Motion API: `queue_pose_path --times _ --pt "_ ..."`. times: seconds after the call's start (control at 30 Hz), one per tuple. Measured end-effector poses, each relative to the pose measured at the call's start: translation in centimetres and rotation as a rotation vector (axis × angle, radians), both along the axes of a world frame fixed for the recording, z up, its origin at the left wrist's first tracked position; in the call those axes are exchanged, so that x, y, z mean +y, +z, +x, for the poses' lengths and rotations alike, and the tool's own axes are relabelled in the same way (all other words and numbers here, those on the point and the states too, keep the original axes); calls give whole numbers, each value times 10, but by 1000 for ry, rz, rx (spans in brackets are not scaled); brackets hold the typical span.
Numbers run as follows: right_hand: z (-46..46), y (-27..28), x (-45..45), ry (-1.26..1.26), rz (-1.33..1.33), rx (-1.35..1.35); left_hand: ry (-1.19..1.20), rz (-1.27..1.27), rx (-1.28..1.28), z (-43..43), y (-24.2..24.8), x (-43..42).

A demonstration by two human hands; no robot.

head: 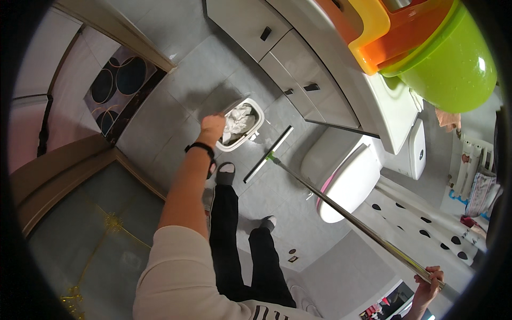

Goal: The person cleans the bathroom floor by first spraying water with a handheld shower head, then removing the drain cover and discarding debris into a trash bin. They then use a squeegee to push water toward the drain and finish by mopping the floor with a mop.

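My left hand, with a black band on its wrist, is closed at the near-left rim of a white waste bin; its fingertips are hidden. Crumpled white paper fills much of the bin. At the lower right, my right hand grips the upper end of a metal pole. The pole runs down to a floor squeegee with a green joint, whose blade lies on the grey tiles between the bin and the toilet.
A toilet with its lid down stands right of the squeegee. Grey drawers line the upper side, under a counter bearing a green basin and an orange plastic item. A doorway with a patterned mat is at the left; a spotted curtain hangs right.
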State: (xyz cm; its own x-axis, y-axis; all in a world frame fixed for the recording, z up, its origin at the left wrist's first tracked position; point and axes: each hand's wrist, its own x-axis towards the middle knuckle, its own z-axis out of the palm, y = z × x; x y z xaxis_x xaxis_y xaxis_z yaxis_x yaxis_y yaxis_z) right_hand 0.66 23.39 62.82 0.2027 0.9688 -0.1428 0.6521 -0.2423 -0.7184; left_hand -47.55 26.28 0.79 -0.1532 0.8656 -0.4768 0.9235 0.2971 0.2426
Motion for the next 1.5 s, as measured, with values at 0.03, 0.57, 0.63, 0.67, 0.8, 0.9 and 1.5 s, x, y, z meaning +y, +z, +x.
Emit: queue_pose_path --times 0.03,0.57,0.63,0.67,0.8,0.9,1.5 --pt "0 -1 1 -3 15 4 0 -8 24 -7 6 -21" --pt "-1 16 -2 33 -55 88 668 -408 63 -55 33 -297" --pt "-7 30 -7 7 -7 92 646 -221 82 -39 39 -283" --pt "-6 40 -6 39 -39 109 627 -152 -18 -23 35 -276" --pt "-8 32 -17 47 -19 251 549 -300 -864 86 34 -190" --pt "-12 -6 -16 28 0 393 785 -585 -1507 158 142 -100" --pt "-97 -232 -49 -217 -152 894 1091 -521 -1484 167 51 81"
